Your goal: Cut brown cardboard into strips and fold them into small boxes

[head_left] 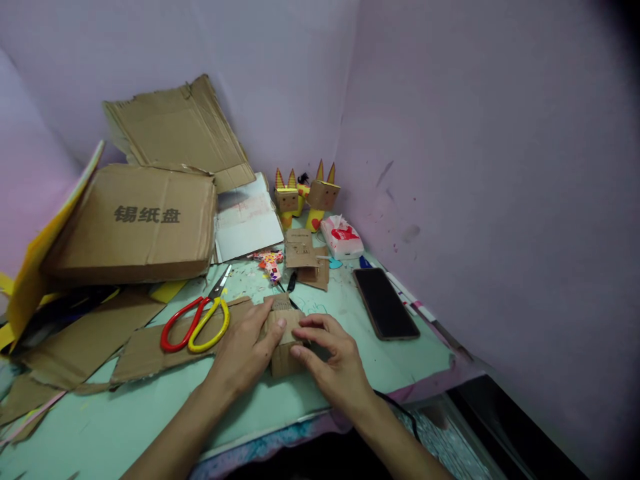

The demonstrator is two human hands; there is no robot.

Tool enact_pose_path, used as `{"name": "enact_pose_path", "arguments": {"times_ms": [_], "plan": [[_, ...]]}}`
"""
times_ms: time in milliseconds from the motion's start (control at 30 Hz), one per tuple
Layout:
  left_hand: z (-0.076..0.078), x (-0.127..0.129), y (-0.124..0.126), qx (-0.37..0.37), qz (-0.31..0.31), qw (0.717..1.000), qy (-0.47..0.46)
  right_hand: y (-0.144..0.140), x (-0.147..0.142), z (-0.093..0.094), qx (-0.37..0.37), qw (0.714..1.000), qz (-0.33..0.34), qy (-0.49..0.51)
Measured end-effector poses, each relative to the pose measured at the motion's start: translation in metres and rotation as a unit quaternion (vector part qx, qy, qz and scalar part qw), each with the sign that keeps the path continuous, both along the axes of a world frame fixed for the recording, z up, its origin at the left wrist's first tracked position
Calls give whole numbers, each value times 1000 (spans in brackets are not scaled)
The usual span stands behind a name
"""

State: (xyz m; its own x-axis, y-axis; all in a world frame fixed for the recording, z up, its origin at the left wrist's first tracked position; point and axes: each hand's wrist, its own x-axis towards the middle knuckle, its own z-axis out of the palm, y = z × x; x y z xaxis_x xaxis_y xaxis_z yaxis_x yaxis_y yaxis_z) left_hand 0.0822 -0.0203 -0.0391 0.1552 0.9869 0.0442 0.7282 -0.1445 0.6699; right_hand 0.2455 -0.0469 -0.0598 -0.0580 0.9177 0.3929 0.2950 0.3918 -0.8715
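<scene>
Both my hands rest on a small folded cardboard piece (283, 347) that lies on the pale green mat (150, 413) near the table's front edge. My left hand (245, 353) grips its left side, thumb on top. My right hand (333, 360) presses its right side with the fingertips. Red and yellow scissors (197, 321) lie shut on a flat cardboard scrap (150, 353), just left of my left hand.
A black phone (385, 303) lies to the right. Behind are cardboard cut-outs (305, 257), two cardboard figures with pointed ears (305, 193), a tissue pack (341, 237), a large cardboard box (135, 223) and cardboard sheets (175, 127). Lilac walls close in on the right.
</scene>
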Motion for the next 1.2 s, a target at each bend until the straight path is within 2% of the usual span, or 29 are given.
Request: {"name": "enact_pose_path", "arguments": {"times_ms": [300, 600, 733, 900, 1000, 1100, 1200], "plan": [[3, -1, 1, 22, -15, 999, -33, 0, 0, -6, 16, 1000, 3, 16], [0, -2, 0, 20, 5, 999, -32, -3, 1, -7, 28, 999, 9, 15], [0, -2, 1, 16, 17, 998, -59, -3, 2, -7, 26, 999, 16, 17], [7, -6, 1, 60, 61, 993, -81, -2, 2, -7, 27, 999, 16, 16], [11, -8, 0, 75, 37, 993, -78, -2, 1, -6, 27, 999, 18, 16], [10, -9, 0, 47, 26, 995, -82, -4, 2, -7, 26, 999, 18, 11], [6, -10, 1, -2, 34, 989, -141, -7, 4, -8, 39, 999, 19, -3]]}}
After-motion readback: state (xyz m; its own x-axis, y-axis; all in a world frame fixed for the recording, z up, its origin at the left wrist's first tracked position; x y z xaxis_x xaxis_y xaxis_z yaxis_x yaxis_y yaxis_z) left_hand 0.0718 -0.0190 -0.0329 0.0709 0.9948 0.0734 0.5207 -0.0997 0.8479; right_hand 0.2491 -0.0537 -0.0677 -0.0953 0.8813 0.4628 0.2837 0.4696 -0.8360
